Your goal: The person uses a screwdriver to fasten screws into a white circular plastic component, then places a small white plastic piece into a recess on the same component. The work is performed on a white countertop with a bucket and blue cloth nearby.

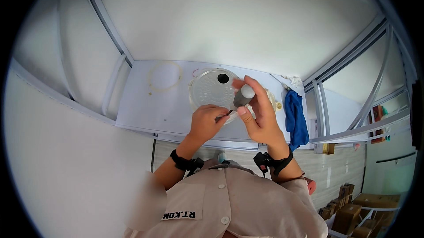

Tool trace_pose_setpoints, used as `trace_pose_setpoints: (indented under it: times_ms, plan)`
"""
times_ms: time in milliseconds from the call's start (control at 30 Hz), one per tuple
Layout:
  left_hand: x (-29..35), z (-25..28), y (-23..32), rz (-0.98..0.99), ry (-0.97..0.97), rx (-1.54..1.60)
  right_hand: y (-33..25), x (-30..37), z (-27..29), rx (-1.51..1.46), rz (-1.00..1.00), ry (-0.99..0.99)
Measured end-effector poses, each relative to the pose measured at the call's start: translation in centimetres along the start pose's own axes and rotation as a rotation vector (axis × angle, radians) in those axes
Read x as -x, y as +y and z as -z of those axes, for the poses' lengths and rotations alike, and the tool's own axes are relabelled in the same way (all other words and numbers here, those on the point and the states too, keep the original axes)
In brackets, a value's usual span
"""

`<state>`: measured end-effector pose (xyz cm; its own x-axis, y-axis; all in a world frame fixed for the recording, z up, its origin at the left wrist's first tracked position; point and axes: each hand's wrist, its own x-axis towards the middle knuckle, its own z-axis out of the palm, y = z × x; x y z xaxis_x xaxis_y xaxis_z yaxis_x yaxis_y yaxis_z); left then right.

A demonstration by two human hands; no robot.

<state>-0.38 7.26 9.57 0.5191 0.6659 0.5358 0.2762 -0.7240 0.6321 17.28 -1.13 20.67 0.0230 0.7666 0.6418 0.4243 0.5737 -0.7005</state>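
In front of me, my left hand (pixel 206 121) is closed, with thumb and fingers pinching a thin dark rod (pixel 228 113). My right hand (pixel 264 121) curves around a grey cylinder (pixel 244 96) with a pale rounded end, its thumb against the lower part and its index finger stretched up. Rod and cylinder come close together; whether they are one tool is hidden by the fingers. Beyond and beneath both hands lies a round silvery plate (pixel 207 90) with an embossed pattern. A black round spot (pixel 223 78), a hole or a disc, shows near its far edge.
The white bench (pixel 141 101) also bears a thin pale-yellow ring (pixel 180 73) at left and a small yellowish piece (pixel 278 105) right of the plate. A blue cloth (pixel 295 119) hangs over the right end. Metal frames flank the bench. Cardboard boxes (pixel 346 218) stand at lower right.
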Motion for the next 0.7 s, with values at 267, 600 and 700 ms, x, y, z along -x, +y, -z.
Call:
trace_pose_setpoints:
  times_ms: [267, 600, 700]
  plan:
    - [0.1, 0.0, 0.0, 0.006, -0.006, -0.008, 1.3, 1.2, -1.8, 0.126, -0.055, 0.155]
    - [0.0, 0.0, 0.0, -0.017, -0.001, 0.011, -0.2, 1.1, -2.9, 0.003, -0.012, 0.252]
    - [0.0, 0.0, -0.2, -0.03, 0.008, 0.03, -1.6, 0.7, -2.5, -0.163, 0.035, 0.37]
